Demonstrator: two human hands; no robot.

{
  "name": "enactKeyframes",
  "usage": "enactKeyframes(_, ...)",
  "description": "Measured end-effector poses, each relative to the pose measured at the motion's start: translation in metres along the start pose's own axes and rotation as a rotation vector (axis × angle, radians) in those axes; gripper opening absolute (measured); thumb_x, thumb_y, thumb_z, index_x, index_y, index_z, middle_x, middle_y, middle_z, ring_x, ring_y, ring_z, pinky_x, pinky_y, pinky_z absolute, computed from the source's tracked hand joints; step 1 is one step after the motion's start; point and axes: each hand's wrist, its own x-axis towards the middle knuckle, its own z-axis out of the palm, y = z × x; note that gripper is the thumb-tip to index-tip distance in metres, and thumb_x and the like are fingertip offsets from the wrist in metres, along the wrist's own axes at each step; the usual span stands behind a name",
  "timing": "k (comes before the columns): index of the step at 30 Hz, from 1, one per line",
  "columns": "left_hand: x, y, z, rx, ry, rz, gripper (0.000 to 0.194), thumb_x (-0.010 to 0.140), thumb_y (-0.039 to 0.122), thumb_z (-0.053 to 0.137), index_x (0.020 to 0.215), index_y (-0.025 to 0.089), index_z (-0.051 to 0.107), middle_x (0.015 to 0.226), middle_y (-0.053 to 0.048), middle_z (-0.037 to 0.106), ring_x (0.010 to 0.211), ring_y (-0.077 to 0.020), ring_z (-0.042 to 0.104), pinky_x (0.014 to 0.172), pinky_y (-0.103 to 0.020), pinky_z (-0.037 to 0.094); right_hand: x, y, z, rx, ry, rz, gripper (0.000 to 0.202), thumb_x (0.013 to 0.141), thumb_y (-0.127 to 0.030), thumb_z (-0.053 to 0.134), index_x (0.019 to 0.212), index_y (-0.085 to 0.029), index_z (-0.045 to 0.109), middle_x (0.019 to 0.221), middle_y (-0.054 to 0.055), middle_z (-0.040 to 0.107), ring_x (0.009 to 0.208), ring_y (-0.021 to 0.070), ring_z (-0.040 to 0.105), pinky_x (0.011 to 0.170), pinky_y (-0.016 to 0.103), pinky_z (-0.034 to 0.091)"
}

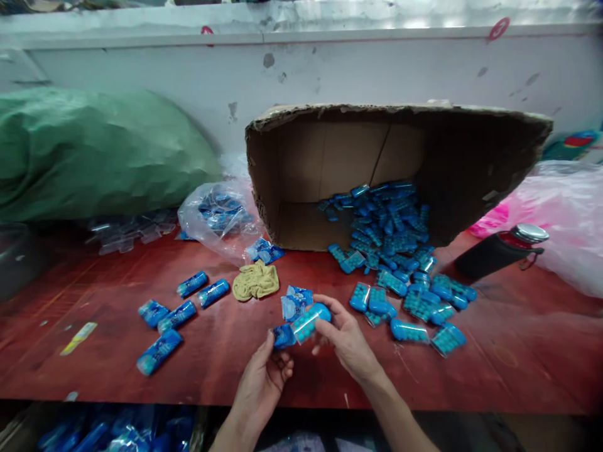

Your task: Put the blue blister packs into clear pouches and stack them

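My right hand (346,336) grips a clear, blue-capped container of teal beads (311,321) between thumb and fingers. Just to its left, my left hand (266,373) pinches a small blue printed wrapper (283,337), which meets the container's lower end. Another blue and white wrapper (296,302) lies behind the container. Several wrapped blue packs (160,351) rest on the red table (211,376) at the left. Unwrapped bead containers (409,331) lie loose at the right, and a pile of them (391,220) spills from a cardboard box (325,150) on its side.
A crumpled yellow cloth (255,280) and a clear bag of wrappers (219,213) lie left of the box. A dark bottle (494,251) leans at the right. A green sack (98,154) fills the back left.
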Motion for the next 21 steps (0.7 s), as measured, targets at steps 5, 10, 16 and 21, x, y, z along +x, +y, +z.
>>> enactKeyframes(5, 0.000, 0.002, -0.003, 0.000, -0.017, 0.066, 0.010, 0.075, 0.024, 0.056, 0.070, 0.016, 0.053, 0.047, 0.000, 0.056, 0.043, -0.0107, 0.053, 0.040, -0.020, 0.043, -0.005, 0.006, 0.004, 0.033, 0.061, 0.000, 0.041, 0.071, -0.025, 0.062, 0.109, -0.023, 0.048, 0.074, -0.003, 0.053, 0.059, 0.0105, 0.054, 0.046, 0.024, 0.053)
enactKeyframes(10, -0.003, 0.002, -0.003, -0.017, 0.002, 0.049, 0.010, 0.075, 0.023, 0.056, 0.070, 0.016, 0.052, 0.046, 0.000, 0.055, 0.042, -0.0104, 0.053, 0.041, -0.019, 0.043, -0.011, 0.003, 0.009, 0.029, 0.157, -0.034, 0.042, 0.070, -0.028, 0.063, 0.109, -0.025, 0.047, 0.088, -0.001, 0.056, 0.061, 0.0102, 0.054, 0.049, 0.025, 0.054)
enactKeyframes(16, -0.005, 0.001, 0.000, 0.000, -0.027, 0.074, 0.011, 0.074, 0.024, 0.057, 0.070, 0.015, 0.053, 0.047, 0.000, 0.055, 0.043, -0.0106, 0.054, 0.041, -0.020, 0.044, -0.020, 0.012, 0.018, -0.100, 0.196, -0.061, 0.041, 0.071, -0.030, 0.062, 0.108, -0.024, 0.047, 0.099, 0.002, 0.055, 0.071, 0.0140, 0.056, 0.057, 0.028, 0.055)
enactKeyframes(21, -0.005, 0.000, -0.001, -0.003, -0.054, 0.101, 0.013, 0.072, 0.026, 0.060, 0.071, 0.015, 0.054, 0.047, 0.001, 0.056, 0.045, -0.0107, 0.054, 0.042, -0.020, 0.045, -0.028, 0.029, 0.015, -0.346, 0.258, -0.220, 0.036, 0.073, -0.024, 0.060, 0.107, -0.023, 0.049, 0.107, 0.005, 0.055, 0.090, 0.0199, 0.055, 0.075, 0.032, 0.050)
